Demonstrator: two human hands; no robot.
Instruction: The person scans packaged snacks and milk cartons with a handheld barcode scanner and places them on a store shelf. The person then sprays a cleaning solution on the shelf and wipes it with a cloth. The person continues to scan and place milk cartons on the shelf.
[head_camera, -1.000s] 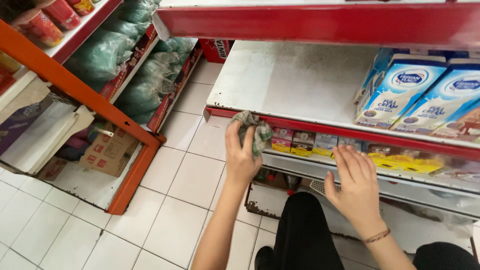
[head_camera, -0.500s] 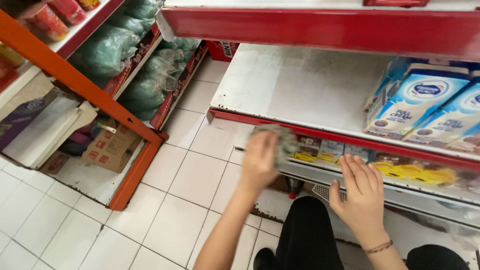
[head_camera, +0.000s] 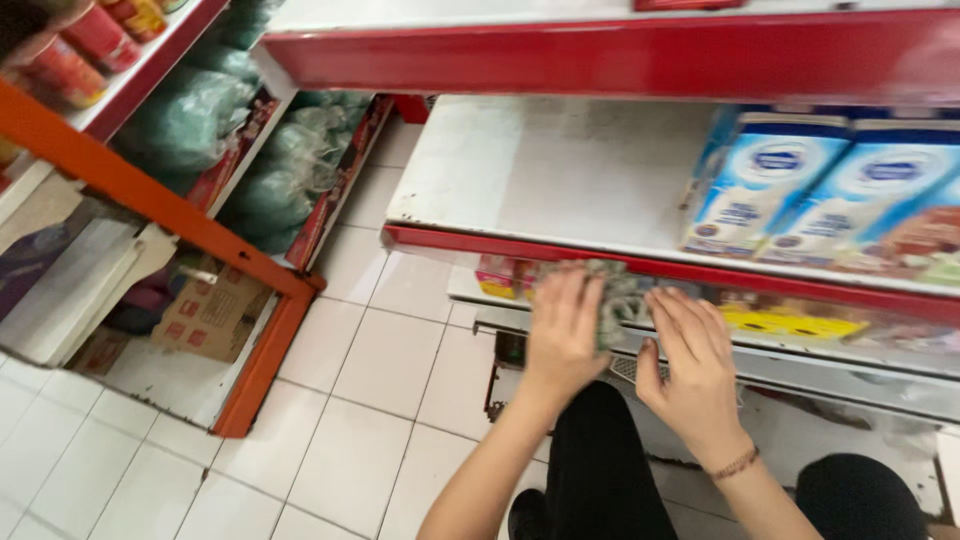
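Grey-green cloth sits bunched against the red front edge of the white shelf, at the price-label strip. Left hand presses on it, fingers closed over the wad. Right hand lies beside it, fingers spread flat, empty. Blue-white cartons stand further right on the shelf. Judgement: wiping goes best with steady pressure along the edge, clear of the cartons.
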